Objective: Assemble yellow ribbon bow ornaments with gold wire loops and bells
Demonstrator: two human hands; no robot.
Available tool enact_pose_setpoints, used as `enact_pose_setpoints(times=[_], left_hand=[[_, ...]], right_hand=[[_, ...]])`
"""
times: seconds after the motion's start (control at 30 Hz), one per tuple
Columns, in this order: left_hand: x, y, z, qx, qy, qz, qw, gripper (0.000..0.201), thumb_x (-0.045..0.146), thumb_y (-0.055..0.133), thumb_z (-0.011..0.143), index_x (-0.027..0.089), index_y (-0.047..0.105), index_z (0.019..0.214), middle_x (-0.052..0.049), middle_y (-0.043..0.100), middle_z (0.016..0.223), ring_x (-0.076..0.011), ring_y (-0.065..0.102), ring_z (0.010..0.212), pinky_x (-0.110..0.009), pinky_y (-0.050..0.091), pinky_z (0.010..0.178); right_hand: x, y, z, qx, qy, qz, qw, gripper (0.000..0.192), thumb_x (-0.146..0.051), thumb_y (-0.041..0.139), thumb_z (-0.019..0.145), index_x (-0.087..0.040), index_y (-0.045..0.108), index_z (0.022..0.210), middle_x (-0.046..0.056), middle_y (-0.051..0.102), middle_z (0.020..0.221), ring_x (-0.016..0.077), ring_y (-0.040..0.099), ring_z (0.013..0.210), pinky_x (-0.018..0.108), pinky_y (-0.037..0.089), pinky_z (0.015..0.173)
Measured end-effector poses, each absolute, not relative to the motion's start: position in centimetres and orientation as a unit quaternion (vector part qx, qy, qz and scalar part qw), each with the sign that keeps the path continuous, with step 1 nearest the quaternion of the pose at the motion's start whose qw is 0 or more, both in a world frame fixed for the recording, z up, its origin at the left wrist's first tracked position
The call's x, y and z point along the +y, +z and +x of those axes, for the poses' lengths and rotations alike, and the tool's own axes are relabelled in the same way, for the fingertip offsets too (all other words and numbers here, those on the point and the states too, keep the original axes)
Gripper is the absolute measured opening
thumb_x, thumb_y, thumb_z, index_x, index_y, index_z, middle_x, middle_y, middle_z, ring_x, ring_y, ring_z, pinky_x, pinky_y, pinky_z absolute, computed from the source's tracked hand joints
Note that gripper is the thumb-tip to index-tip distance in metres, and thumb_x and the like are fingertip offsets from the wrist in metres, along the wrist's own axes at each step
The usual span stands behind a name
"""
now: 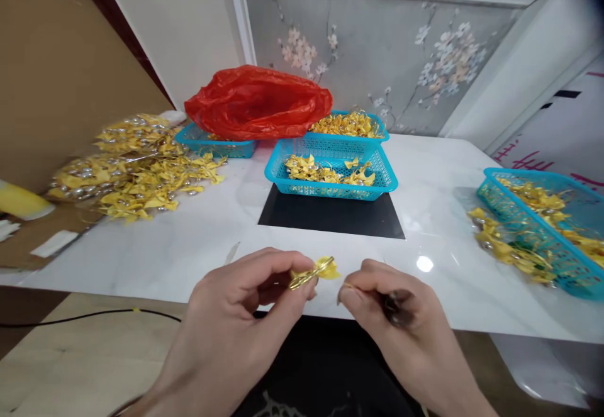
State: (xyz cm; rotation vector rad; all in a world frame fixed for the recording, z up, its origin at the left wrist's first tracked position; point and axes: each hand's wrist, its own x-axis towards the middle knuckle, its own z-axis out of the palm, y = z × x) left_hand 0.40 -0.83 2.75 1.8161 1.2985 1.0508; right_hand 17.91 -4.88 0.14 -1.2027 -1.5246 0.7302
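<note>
My left hand (245,297) pinches a small yellow ribbon bow with a gold wire stem (317,271) between thumb and forefinger, just over the front edge of the white marble table (189,247). My right hand (391,307) is close beside it, fingers pinched on a thin gold wire (350,286) that is barely visible. A blue plastic basket (330,168) with several finished yellow bows sits straight ahead on the table.
A heap of yellow bows with silver beads (136,165) lies at the left. A red plastic bag (257,102) rests over another blue basket (214,143). A third basket (352,124) stands behind; a fourth (542,222) at right. A black panel (330,216) is set in the table.
</note>
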Motion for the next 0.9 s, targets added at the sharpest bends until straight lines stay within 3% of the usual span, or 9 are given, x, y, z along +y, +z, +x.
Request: enact_pose_setpoints(times=[0.17, 0.3, 0.5, 0.63, 0.77, 0.9], left_hand=[[-1.0, 2.3, 0.2, 0.495, 0.412, 0.702, 0.305, 0.017, 0.021, 0.076, 0.074, 0.036, 0.077, 0.083, 0.010, 0.077, 0.072, -0.0104, 0.069, 0.057, -0.013, 0.055, 0.055], [-1.1, 2.5, 0.2, 0.501, 0.423, 0.683, 0.322, 0.017, 0.023, 0.077, 0.074, 0.036, 0.077, 0.085, 0.009, 0.079, 0.079, -0.0113, 0.071, 0.061, -0.013, 0.057, 0.055], [-1.0, 3.5, 0.6, 0.500, 0.424, 0.635, 0.409, 0.012, 0.022, 0.078, 0.070, 0.028, 0.079, 0.080, 0.003, 0.078, 0.071, -0.0138, 0.072, 0.057, -0.014, 0.059, 0.052], [-1.1, 2.9, 0.5, 0.482, 0.401, 0.599, 0.499, 0.013, 0.027, 0.075, 0.078, 0.028, 0.078, 0.091, 0.003, 0.079, 0.079, -0.0109, 0.071, 0.054, -0.012, 0.059, 0.052], [-1.1, 1.6, 0.0, 0.476, 0.399, 0.551, 0.558, 0.016, 0.031, 0.074, 0.083, 0.030, 0.075, 0.099, 0.004, 0.079, 0.088, -0.0119, 0.075, 0.074, -0.013, 0.061, 0.069], [-0.9, 1.3, -0.4, 0.472, 0.403, 0.557, 0.552, 0.015, 0.032, 0.072, 0.085, 0.030, 0.073, 0.100, 0.006, 0.078, 0.086, -0.0108, 0.073, 0.076, -0.013, 0.060, 0.071]], right_hand=[[-5.8, 0.1, 17.6, -0.680, 0.243, -0.450, 0.525, 0.019, -0.014, 0.053, 0.091, -0.019, 0.065, 0.078, -0.002, 0.046, 0.062, 0.0095, 0.044, 0.050, 0.023, 0.031, 0.043], [-5.8, -0.4, 17.4, -0.681, 0.244, -0.450, 0.523, 0.017, -0.012, 0.053, 0.089, -0.019, 0.065, 0.080, -0.002, 0.045, 0.063, 0.0098, 0.043, 0.051, 0.024, 0.032, 0.044], [-5.7, -1.2, 17.0, -0.687, 0.229, -0.462, 0.511, 0.020, -0.009, 0.050, 0.089, -0.018, 0.066, 0.082, -0.002, 0.046, 0.065, 0.0100, 0.042, 0.052, 0.024, 0.031, 0.046], [-5.4, -1.4, 16.7, -0.698, 0.234, -0.469, 0.488, 0.022, -0.007, 0.049, 0.089, -0.017, 0.066, 0.079, -0.002, 0.044, 0.065, 0.0100, 0.043, 0.053, 0.023, 0.034, 0.048], [-5.1, -1.5, 16.8, -0.688, 0.280, -0.477, 0.470, 0.020, -0.004, 0.052, 0.086, -0.019, 0.065, 0.081, -0.004, 0.042, 0.067, 0.0084, 0.044, 0.054, 0.020, 0.038, 0.051], [-5.9, -1.3, 17.9, -0.648, 0.396, -0.498, 0.419, 0.029, -0.011, 0.066, 0.080, -0.026, 0.065, 0.105, -0.002, 0.060, 0.084, 0.0119, 0.058, 0.069, 0.021, 0.048, 0.061]])
